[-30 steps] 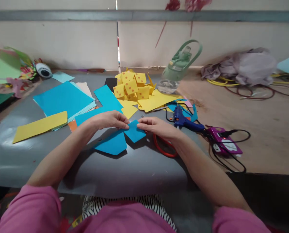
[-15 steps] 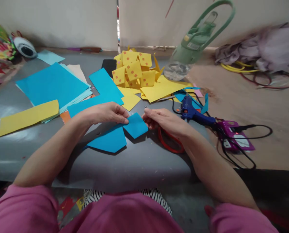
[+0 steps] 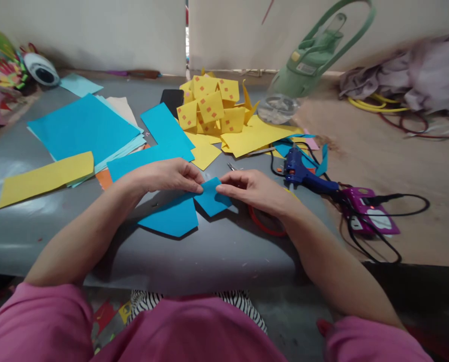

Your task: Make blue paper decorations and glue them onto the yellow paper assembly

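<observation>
Between my two hands is a small piece of blue paper (image 3: 213, 200), its lower end pointed. My left hand (image 3: 179, 177) pinches its upper left edge between thumb and fingers. At its upper right corner, my right hand (image 3: 249, 187) has thumb and fingers closed on the paper. A larger blue paper piece with cut corners (image 3: 174, 217) lies just below my left hand. Scissors with red handles (image 3: 264, 225) rest on the table, partly hidden under my right hand and wrist; their metal tip shows above it.
Blue sheets (image 3: 85, 128) and a yellow strip (image 3: 47, 180) lie left. Folded yellow paper shapes with orange dots (image 3: 209, 105) stand behind my hands, near a black phone (image 3: 172, 102). Right are a blue glue gun (image 3: 303, 173), a purple power strip (image 3: 371, 213) with cables and a green bottle (image 3: 296, 75).
My right hand has shifted from beside the small blue paper onto its upper right corner, thumb now over it. The left hand keeps its pinch. The whole view has moved slightly.
</observation>
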A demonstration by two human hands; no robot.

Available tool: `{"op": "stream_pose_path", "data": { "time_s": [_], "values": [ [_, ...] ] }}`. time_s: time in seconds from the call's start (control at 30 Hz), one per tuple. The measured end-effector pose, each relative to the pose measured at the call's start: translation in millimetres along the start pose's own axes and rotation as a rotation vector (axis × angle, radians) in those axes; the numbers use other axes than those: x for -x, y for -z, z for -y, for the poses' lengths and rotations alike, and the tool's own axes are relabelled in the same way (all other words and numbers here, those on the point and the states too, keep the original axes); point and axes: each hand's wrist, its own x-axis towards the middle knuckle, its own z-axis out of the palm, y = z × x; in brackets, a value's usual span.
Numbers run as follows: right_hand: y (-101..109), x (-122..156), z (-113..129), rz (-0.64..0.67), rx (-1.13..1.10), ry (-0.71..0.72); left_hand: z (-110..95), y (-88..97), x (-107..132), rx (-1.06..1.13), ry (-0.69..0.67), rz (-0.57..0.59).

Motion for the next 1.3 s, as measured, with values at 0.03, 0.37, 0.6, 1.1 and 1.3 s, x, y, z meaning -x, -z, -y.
{"op": "stream_pose_path", "data": {
  "time_s": [0.03,0.37,0.6,1.1,1.3],
  "values": [
    [-2,0,1,-0.022,0.009,0.011,-2,-1.0,0,-0.001,0.0,0.016],
    [-5,2,1,-0.071,0.053,0.049,-4,-6.3,0,-0.071,-0.076,0.081],
    [-2,4,4,-0.122,-0.036,0.02,-2,-9.9,2,-0.01,-0.032,-0.061],
    [-2,4,3,0.072,-0.283,-0.051,-14,-15.3,9,0.004,-0.233,-0.111],
    [-3,4,5,0.106,-0.246,-0.042,-10,-18.6,8,-0.061,-0.283,-0.125]
  ]
}}
